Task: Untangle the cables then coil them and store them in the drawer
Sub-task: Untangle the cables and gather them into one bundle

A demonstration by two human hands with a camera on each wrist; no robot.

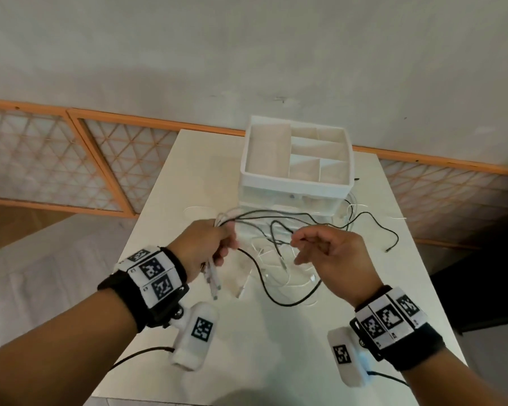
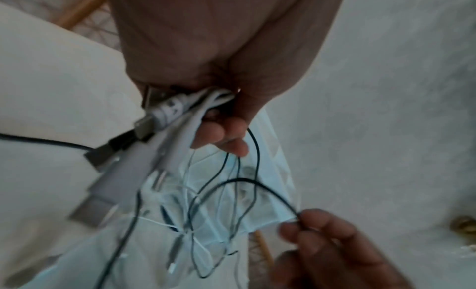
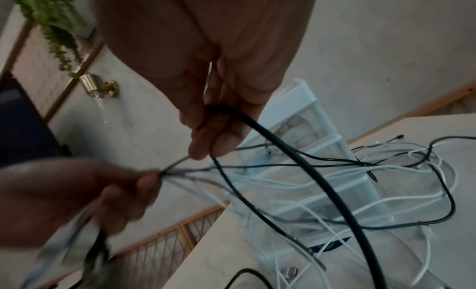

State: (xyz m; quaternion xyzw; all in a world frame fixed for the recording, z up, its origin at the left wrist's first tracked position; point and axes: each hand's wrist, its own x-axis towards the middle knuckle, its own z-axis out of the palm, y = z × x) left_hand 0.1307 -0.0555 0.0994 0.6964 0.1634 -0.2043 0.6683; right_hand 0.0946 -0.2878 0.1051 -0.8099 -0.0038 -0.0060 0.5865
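Observation:
A tangle of thin black and white cables hangs above the white table in front of the drawer unit. My left hand grips a bundle of cable ends; grey and white USB plugs stick out below its fist. My right hand pinches a thin black cable between thumb and fingers, a short way right of the left hand. In the right wrist view the black cable runs out from the right hand's fingers down toward the table.
The white drawer unit has an open divided tray on top and translucent drawers below. A loose black cable end lies at the table's right side. An orange-framed lattice screen stands behind the table, against a pale wall.

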